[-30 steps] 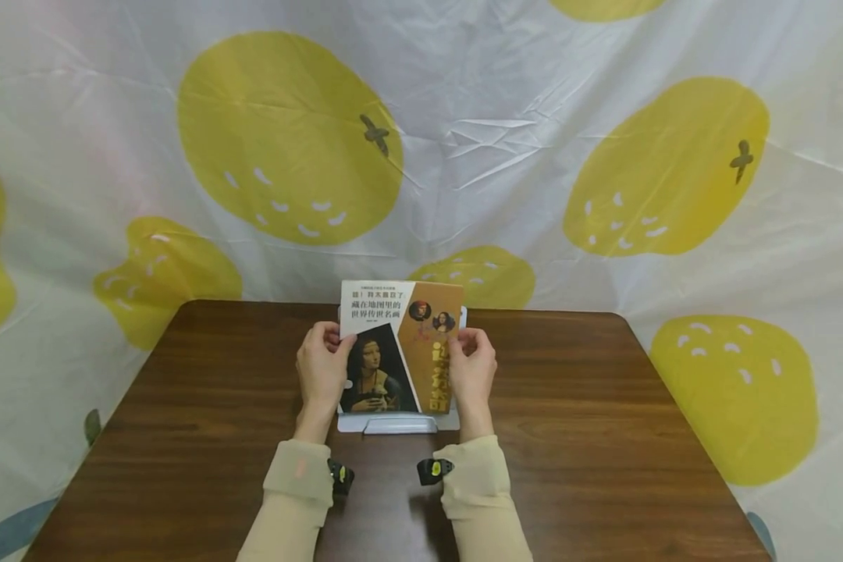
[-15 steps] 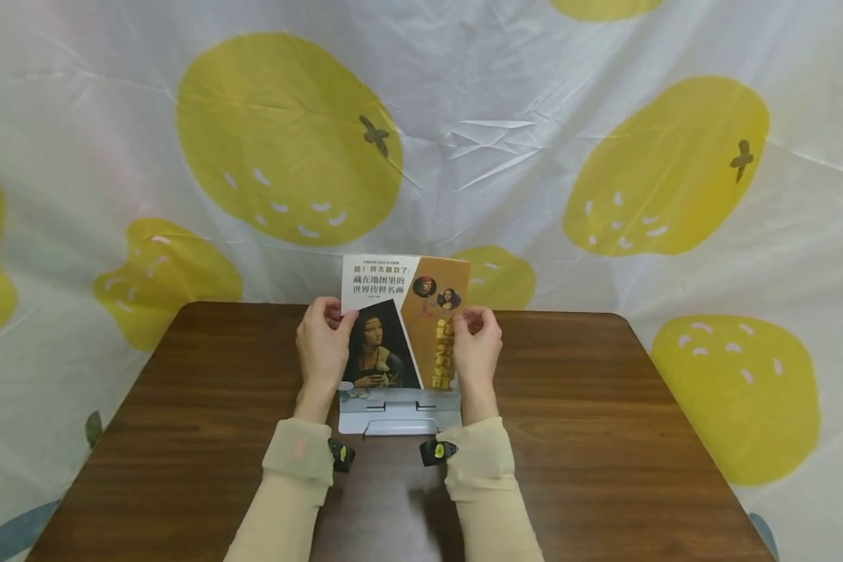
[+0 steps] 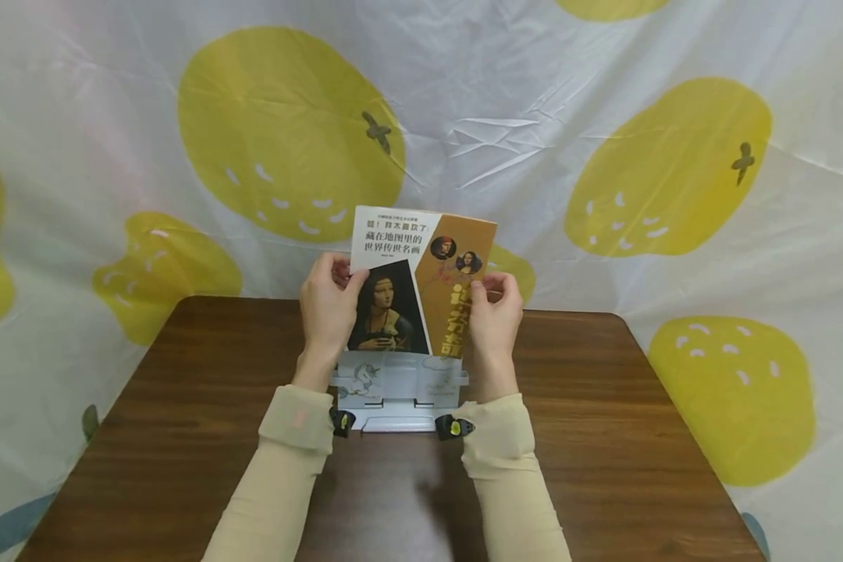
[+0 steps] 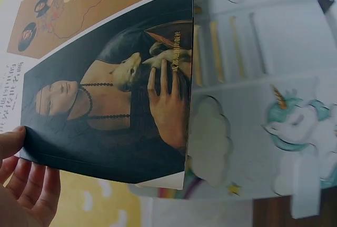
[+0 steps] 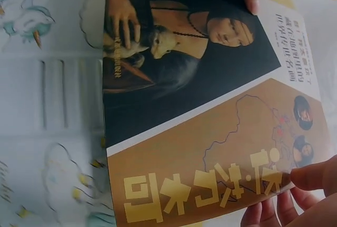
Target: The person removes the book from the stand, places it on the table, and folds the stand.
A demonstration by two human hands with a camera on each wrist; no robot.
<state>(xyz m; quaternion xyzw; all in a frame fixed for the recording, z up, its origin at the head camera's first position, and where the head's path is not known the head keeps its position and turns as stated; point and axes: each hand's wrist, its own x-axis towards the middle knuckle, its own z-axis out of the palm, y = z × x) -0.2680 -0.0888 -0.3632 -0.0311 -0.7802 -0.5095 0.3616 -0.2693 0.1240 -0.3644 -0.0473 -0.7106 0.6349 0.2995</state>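
Note:
A thin book (image 3: 393, 304) with a white, black and orange cover is held up by both hands, its front facing the head camera. My left hand (image 3: 332, 300) pinches its left edge, thumb on the cover and fingers behind. On the opposite edge my right hand (image 3: 495, 316) grips it the same way. Below and behind the book stands a pale book stand (image 3: 399, 390) printed with unicorns and clouds. In the left wrist view the stand's unicorn panel (image 4: 247, 132) shows beside the book's bottom edge. The book covers the stand's upper part.
The stand rests on a dark brown wooden table (image 3: 590, 437). Behind the table hangs a white curtain (image 3: 478, 78) with large yellow fruit prints. Black straps (image 3: 455, 426) sit at both wrists.
Both hands have raised the book up from the stand and brought it closer, tilting it slightly clockwise. More of the stand's printed panel now shows beneath it. The stand stays in place.

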